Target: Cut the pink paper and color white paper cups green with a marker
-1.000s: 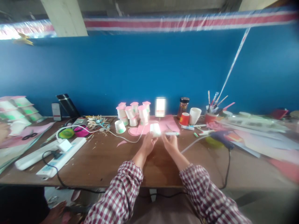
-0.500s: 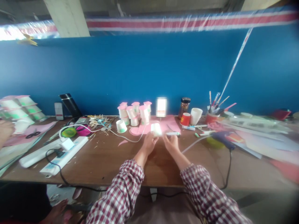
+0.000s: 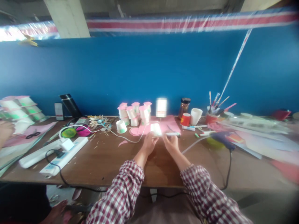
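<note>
My left hand (image 3: 149, 143) is closed around a small white paper cup (image 3: 155, 129), held just above the brown table (image 3: 105, 161). My right hand (image 3: 171, 142) is closed on a white marker pen (image 3: 172, 134) whose tip points at the cup. Both hands sit close together in front of a pink paper sheet (image 3: 171, 124). Behind it stands a cluster of white cups with pink lids (image 3: 135, 112). One loose white cup (image 3: 121, 126) stands to the left.
White power strips (image 3: 64, 154) with black and white cables lie at the left. Stacked cups (image 3: 17, 107) and scissors (image 3: 32, 135) are at the far left. A red cup (image 3: 185, 119), a white cup (image 3: 195, 115), a jar (image 3: 184, 105), a brush holder (image 3: 211, 116) and papers fill the right.
The view has shifted slightly; both hands stay together on the cup and marker with almost no movement.
</note>
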